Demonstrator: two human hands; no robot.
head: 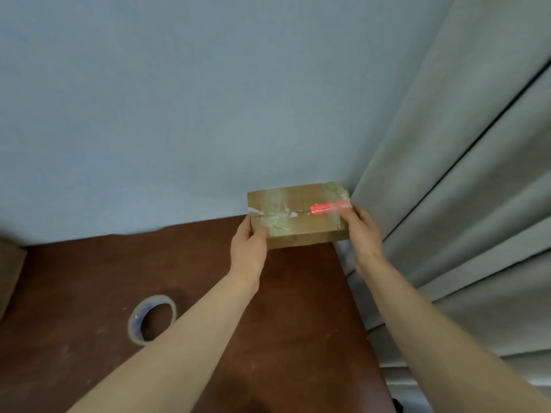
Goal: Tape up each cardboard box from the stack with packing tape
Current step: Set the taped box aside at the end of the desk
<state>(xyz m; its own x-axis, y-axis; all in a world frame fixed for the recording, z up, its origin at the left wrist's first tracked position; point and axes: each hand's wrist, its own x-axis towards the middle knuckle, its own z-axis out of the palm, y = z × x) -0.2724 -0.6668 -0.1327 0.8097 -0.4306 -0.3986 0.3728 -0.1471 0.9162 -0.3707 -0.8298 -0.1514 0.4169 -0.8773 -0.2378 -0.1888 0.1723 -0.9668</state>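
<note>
Left hand (249, 242) and right hand (362, 234) grip opposite ends of the cardboard box (298, 216) at the counter (208, 293) far-right corner, beside the curtain (447, 204); probable risk: a careless nudge tips it off that edge.

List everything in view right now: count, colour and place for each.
cardboard box: one, brown, with clear tape and a red label, far right corner of the table
tape roll: one, beige, on the table, nearer than the box and to its left
cardboard piece: one, brown, left edge, cut off by the frame
table: one, reddish brown
wall: one, pale blue, behind the table
curtain: one, grey, right
left hand: grips the box's left end
right hand: grips the box's right end
</note>
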